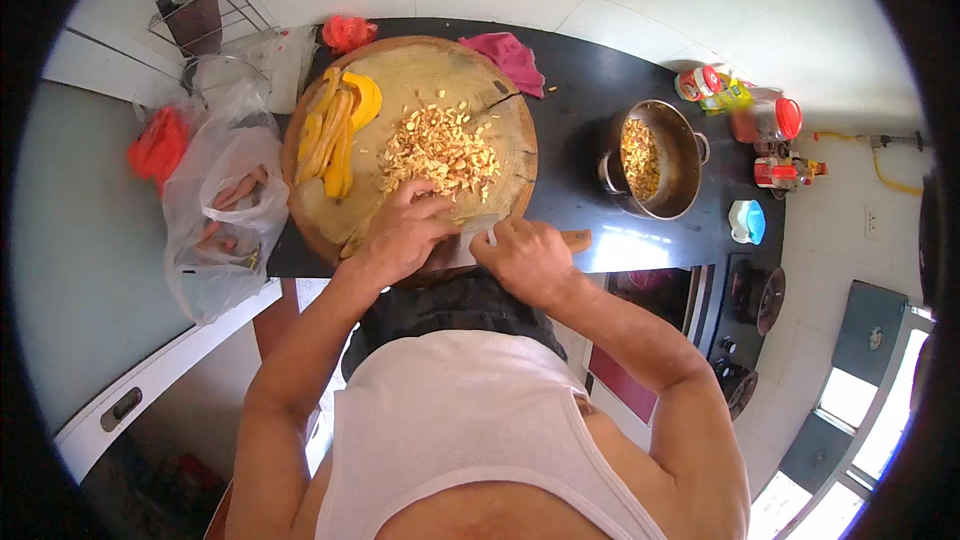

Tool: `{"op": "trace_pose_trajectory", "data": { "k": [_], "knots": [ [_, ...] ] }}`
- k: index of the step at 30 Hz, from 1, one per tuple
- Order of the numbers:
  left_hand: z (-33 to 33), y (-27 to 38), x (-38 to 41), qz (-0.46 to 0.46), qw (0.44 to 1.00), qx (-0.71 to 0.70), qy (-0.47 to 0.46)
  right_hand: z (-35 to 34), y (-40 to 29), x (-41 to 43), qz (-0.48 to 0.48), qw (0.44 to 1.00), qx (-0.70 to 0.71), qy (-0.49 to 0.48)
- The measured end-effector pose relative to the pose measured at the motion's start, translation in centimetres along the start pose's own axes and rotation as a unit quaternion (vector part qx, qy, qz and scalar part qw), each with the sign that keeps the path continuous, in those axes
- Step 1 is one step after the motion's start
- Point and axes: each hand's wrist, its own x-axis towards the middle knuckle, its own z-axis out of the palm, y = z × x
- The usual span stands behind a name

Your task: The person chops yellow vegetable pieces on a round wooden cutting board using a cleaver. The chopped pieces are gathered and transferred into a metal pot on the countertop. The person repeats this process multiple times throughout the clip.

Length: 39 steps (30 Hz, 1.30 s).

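A round wooden chopping block [420, 64] lies before me, bearing a heap of small chopped yellow pieces [442, 154]. Longer yellow strips, seemingly pumpkin [337, 135], rest on its left side. At the block's near edge, my right hand [525, 255] grips a broad-bladed knife [480, 223], whose wooden handle pokes out to the right. My left hand [405, 229] is beside the blade, its fingers bent near a small yellow bit; what they hold is partly hidden. A metal pot [679, 165] to the right contains similar chopped pieces.
A pink cloth [510, 60] and a red plastic bag [349, 32] sit behind the block. To the left are a clear plastic bag [225, 217] and a rack with large knives [196, 19]. Jars [776, 120], a blue-lidded container [747, 222] and a gas stove [739, 300] are right.
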Motion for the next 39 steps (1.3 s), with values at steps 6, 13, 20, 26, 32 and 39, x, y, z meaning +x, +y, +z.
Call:
{"op": "trace_pose_trajectory", "data": {
  "k": [6, 13, 20, 26, 32, 39],
  "knots": [
    [1.0, -2.0, -2.4, -0.061, 0.996, 0.045, 0.052, -0.3, -0.5, 1.7, -0.025, 0.999, 0.002, -0.034],
    [1.1, -4.0, -4.2, -0.146, 0.975, 0.095, 0.135, -1.3, 0.4, 1.7, -0.032, 0.998, -0.005, -0.047],
    [1.1, -3.4, -5.8, -0.272, 0.951, 0.009, 0.143, -1.5, 1.3, 0.6, -0.017, 0.996, -0.022, -0.082],
    [-1.1, -0.4, -3.0, -0.369, 0.929, 0.014, -0.026, -1.9, 0.9, 1.3, -0.017, 0.996, -0.015, -0.087],
    [0.4, -1.9, -3.4, -0.358, 0.933, 0.036, 0.010, -2.2, 1.1, 1.2, -0.019, 0.996, -0.025, -0.079],
    [2.1, -3.0, -5.1, -0.321, 0.944, 0.038, 0.064, -3.4, 2.9, -2.2, 0.009, 0.999, 0.001, -0.051]
  ]
}}
